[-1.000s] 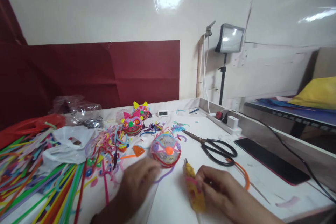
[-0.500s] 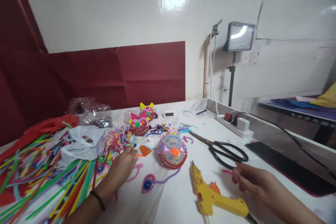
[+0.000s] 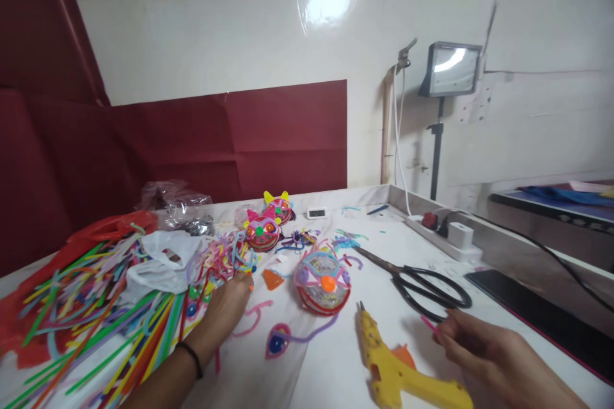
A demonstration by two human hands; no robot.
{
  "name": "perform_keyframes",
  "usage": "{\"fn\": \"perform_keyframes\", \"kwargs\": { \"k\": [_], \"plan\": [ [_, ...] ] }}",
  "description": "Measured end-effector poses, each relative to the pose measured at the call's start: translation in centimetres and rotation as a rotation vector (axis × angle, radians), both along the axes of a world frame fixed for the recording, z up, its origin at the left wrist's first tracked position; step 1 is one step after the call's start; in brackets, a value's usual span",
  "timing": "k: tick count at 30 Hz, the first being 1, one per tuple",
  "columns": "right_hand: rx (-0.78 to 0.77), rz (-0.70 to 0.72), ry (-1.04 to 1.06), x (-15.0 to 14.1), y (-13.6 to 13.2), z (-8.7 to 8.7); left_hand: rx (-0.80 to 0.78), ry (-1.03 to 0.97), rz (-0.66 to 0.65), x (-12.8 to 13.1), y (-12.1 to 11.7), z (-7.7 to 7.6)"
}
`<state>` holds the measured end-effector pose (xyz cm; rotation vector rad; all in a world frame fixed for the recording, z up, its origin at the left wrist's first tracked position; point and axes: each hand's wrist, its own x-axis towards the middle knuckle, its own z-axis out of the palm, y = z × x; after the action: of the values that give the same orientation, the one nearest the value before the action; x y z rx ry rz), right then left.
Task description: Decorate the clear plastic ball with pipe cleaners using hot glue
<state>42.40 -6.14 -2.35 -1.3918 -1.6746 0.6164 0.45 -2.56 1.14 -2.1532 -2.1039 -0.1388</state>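
My left hand (image 3: 226, 304), with a dark band on its wrist, reaches to the edge of the pile of short pipe cleaner pieces (image 3: 225, 260). Its fingers are bent together, and a bit of orange shows at their tips; what they hold is hidden. My right hand (image 3: 480, 348) pinches a short pink pipe cleaner (image 3: 428, 323) beside the scissors' handles. Between the hands stands a round clear craft face (image 3: 323, 287) with purple eyes and an orange nose. In front of it lies a blue eye piece with pink edging (image 3: 278, 341) and a purple stem.
A yellow glue gun (image 3: 384, 358) lies near my right hand, with black scissors (image 3: 407, 275) beyond. Two finished cat faces (image 3: 262, 231) stand behind. Long pipe cleaners (image 3: 139, 339) spread at left. A phone (image 3: 537, 313) and a power strip (image 3: 444, 239) line the right side.
The view has swung slightly left, so things appear farther right. My left hand has moved slightly in at the pile's edge; my right hand keeps the pink pipe cleaner.
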Motion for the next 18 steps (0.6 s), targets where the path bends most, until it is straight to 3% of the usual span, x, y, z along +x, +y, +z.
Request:
{"fn": "perform_keyframes", "kwargs": {
  "k": [5, 8, 10, 13, 15, 18],
  "plan": [
    [-0.187, 0.182, 0.066, -1.6, -0.8, 1.3, 0.078, -0.074, -0.05, -0.3, -0.9, 1.1],
    [-0.154, 0.265, 0.062, -3.3, -1.7, 1.9, 0.18, -0.121, -0.132, 1.4, -2.6, 2.2],
    [-0.084, 0.289, 0.024, -4.6, -2.4, 2.5, 0.35, -0.315, -0.339, 3.6, -4.1, 2.6],
    [0.029, 0.384, -0.068, -6.8, -3.1, 3.3, 0.329, -0.508, -0.585, 7.4, -6.1, 2.5],
    [0.15, 0.46, -0.08, -8.0, -3.3, 3.7, 0.323, -0.494, -0.747, 9.5, -6.8, 1.9],
    [0.253, 0.542, -0.039, -9.0, -3.1, 3.7, 0.341, -0.363, -0.893, 11.4, -6.8, 1.0]
  ]
}}
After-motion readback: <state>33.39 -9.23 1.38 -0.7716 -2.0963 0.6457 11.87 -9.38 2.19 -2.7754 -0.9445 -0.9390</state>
